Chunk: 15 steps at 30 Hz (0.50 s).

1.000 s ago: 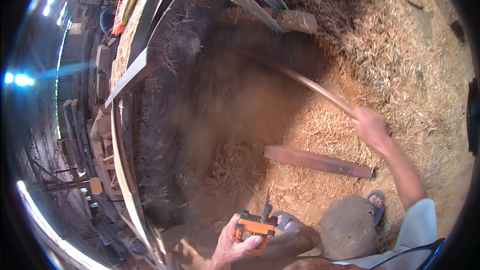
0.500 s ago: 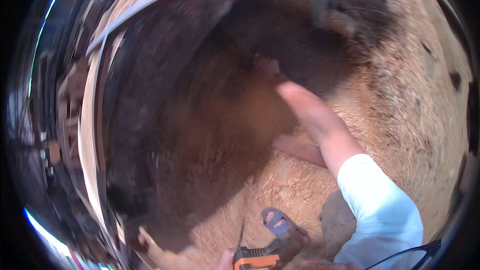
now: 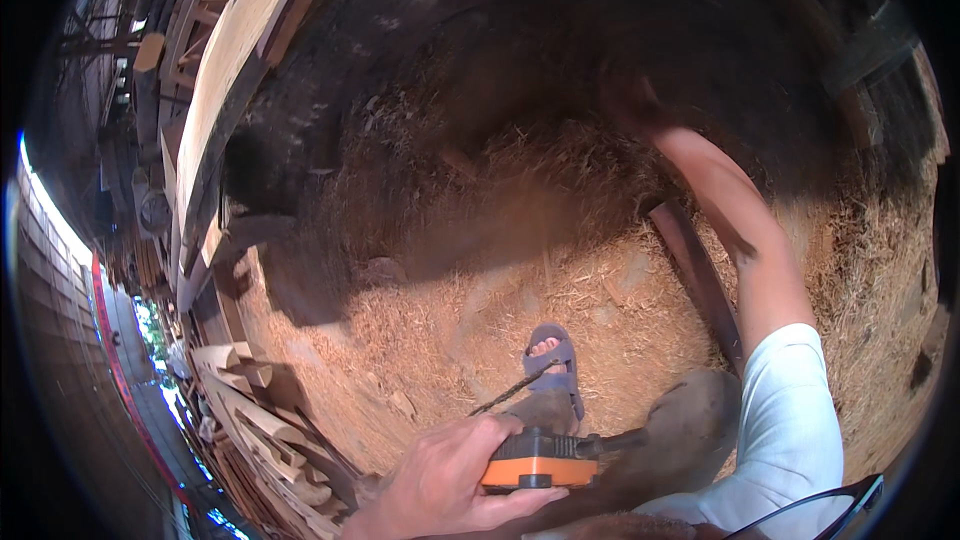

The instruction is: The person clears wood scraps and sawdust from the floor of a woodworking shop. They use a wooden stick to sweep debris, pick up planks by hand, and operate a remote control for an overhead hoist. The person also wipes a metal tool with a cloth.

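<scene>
My left hand (image 3: 445,475) grips an orange-and-black tool (image 3: 540,472), probably a power tool, at the lower edge, thumb on one side and fingers on the other. A dark twisted rod or cord (image 3: 515,390) shows just beyond it; whether they are joined I cannot see. My right arm stretches forward into deep shadow. There my right hand (image 3: 635,105) is smeared by motion, low over shavings (image 3: 520,155), and its fingers do not show clearly. Brownish dust hangs in front of it. A strip of brown wood (image 3: 695,270) lies beside my right forearm.
Sawdust and shavings cover the ground (image 3: 450,340). My sandalled foot (image 3: 552,355) stands in the middle. A long pale board (image 3: 235,70) runs along the left, with stacked timber (image 3: 265,430) at lower left. A greyish post (image 3: 875,45) rises at the upper right.
The view has swung, bringing more of the left-side timber into sight. My left hand and the orange-and-black tool now show more fully. My right arm appears farther right, still reaching into the shadow.
</scene>
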### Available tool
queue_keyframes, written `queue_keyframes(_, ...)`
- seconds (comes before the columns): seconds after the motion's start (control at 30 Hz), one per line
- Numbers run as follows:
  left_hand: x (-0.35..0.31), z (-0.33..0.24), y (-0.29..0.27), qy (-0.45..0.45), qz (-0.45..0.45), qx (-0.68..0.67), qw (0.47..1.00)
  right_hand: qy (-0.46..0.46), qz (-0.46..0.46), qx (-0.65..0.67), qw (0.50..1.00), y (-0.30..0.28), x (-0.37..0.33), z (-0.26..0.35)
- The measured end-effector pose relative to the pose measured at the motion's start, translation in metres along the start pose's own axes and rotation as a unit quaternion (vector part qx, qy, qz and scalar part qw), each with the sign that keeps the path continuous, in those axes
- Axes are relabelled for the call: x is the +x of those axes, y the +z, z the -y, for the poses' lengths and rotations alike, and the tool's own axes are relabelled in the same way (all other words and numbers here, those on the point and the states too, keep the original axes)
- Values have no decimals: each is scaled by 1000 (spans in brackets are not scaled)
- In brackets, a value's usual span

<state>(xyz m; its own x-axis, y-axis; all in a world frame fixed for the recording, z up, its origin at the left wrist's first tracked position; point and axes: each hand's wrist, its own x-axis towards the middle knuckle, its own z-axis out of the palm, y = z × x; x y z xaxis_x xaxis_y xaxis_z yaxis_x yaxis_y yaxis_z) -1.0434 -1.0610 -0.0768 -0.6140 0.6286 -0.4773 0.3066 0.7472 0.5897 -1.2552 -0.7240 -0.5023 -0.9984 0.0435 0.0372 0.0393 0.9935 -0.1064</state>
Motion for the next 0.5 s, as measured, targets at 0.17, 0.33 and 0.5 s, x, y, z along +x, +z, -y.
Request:
queue_keyframes(0.17,3,5,-7,-3,33,-25,999,-65,100,245,962,-93,-53,22)
queue_keyframes(0.33,-5,22,-14,8,20,-51,998,-123,142,118,975,-108,-101,-27)
queue_keyframes(0.5,-18,37,-19,-4,27,-43,999,-79,-1,63,995,-61,-113,-59)
